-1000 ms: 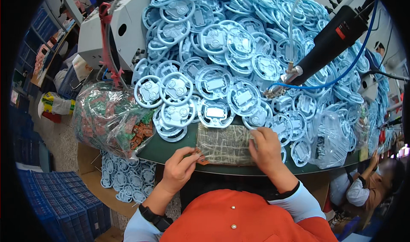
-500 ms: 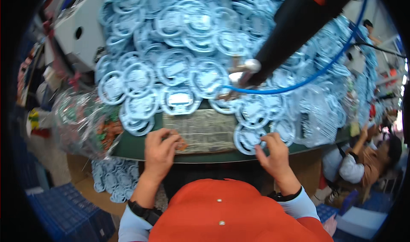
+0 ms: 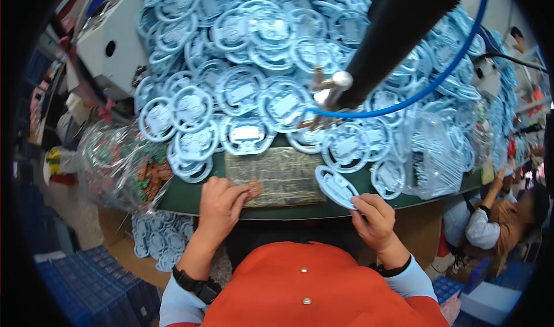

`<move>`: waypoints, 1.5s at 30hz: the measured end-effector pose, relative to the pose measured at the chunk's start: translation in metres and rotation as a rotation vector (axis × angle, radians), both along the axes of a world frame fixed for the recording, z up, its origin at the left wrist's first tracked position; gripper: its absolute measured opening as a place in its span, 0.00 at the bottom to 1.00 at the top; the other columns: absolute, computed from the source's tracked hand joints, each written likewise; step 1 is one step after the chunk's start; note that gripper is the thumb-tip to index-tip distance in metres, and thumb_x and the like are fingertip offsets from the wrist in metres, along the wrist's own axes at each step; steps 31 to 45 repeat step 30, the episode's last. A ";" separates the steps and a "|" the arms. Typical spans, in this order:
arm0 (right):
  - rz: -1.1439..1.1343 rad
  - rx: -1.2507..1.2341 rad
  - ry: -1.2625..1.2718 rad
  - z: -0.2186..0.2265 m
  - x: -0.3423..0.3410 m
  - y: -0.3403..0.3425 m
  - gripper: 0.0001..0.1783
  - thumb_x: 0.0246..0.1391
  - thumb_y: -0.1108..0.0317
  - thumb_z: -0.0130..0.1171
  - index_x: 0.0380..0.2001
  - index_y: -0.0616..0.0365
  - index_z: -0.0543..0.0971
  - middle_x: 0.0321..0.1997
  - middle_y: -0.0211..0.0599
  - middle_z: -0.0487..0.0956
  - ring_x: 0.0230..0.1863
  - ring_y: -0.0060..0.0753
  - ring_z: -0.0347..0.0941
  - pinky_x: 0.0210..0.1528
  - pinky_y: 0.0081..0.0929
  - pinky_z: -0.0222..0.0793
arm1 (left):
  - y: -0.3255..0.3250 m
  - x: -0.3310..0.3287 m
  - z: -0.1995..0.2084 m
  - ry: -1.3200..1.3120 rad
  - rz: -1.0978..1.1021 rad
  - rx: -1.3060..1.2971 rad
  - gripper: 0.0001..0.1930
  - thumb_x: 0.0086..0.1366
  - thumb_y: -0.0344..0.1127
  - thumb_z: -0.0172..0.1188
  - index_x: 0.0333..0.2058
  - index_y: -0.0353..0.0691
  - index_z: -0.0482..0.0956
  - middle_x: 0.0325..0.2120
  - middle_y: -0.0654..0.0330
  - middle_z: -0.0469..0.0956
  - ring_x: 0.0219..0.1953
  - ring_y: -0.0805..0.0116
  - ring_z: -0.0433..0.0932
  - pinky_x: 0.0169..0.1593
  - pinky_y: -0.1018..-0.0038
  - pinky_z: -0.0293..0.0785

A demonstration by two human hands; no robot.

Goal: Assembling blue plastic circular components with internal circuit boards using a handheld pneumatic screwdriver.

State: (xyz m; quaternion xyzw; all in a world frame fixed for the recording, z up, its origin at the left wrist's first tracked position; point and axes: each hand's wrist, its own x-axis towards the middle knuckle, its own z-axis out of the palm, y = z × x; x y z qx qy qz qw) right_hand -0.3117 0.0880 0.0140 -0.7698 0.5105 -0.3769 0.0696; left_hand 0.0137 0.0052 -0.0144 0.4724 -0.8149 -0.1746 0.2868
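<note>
Between the fingertips of my left hand [image 3: 220, 206] is a small orange circuit board [image 3: 254, 188], held over the left end of a worn rectangular pad [image 3: 276, 178]. My right hand [image 3: 375, 218] pinches the near edge of a light-blue ring-shaped plastic part [image 3: 336, 186], which is tilted up beside the pad's right end. Many similar light-blue parts [image 3: 245, 136] are heaped beyond the pad. Above them hangs a black cylindrical tool [image 3: 398, 38] with a metal tip and a blue hose.
A clear plastic bag [image 3: 115, 162] with green and orange boards lies at the left. Another clear bag [image 3: 430, 154] holds metal pieces, perhaps screws, at the right. More blue parts [image 3: 161, 237] fill a cardboard box below. A co-worker [image 3: 496, 223] sits at the far right.
My right hand has closed on the blue ring-shaped part and raised it, tilting it off the table. My left hand has shifted slightly, still with the orange board.
</note>
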 end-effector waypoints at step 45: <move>0.243 -0.084 0.250 -0.047 0.056 -0.071 0.20 0.43 0.74 0.59 0.44 0.59 0.78 0.53 0.48 0.76 0.57 0.53 0.72 0.52 0.40 0.73 | -0.012 -0.002 0.011 0.105 -0.051 -0.080 0.11 0.49 0.26 0.69 0.34 0.42 0.83 0.39 0.57 0.77 0.41 0.57 0.73 0.46 0.63 0.65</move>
